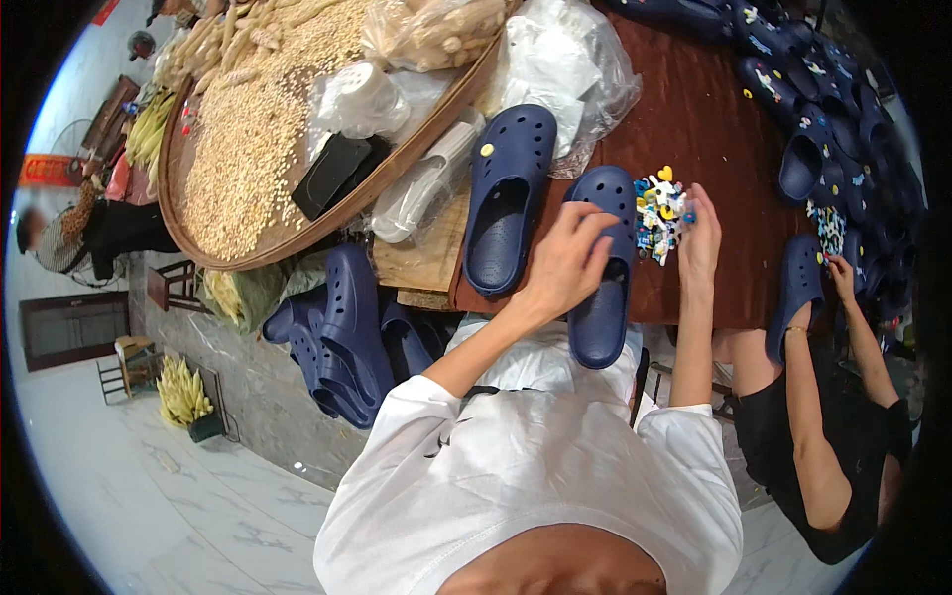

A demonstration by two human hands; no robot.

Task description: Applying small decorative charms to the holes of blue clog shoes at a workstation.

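A navy clog [601, 327] lies across the table's near edge, its heel jutting toward me. My left hand [573, 260] is closed on its left side, with the fingers over the vented upper. To the right of this clog is a pile of small colourful shoe charms [656, 220], white, yellow and blue. My right hand [701, 238] touches the pile's right edge with curled fingers; whatever they pinch is too small to tell. Another navy clog [493, 253], left of my left hand, carries one round yellow charm [487, 151] on its upper.
A round woven tray [171, 213] of pale kernels stands at left, holding a black phone-like box [340, 177]. Plastic bags [565, 74] lie behind the clogs. Several navy clogs [352, 332] hang below left. At right, a co-worker's hand [841, 278] is beside many heaped clogs [843, 119].
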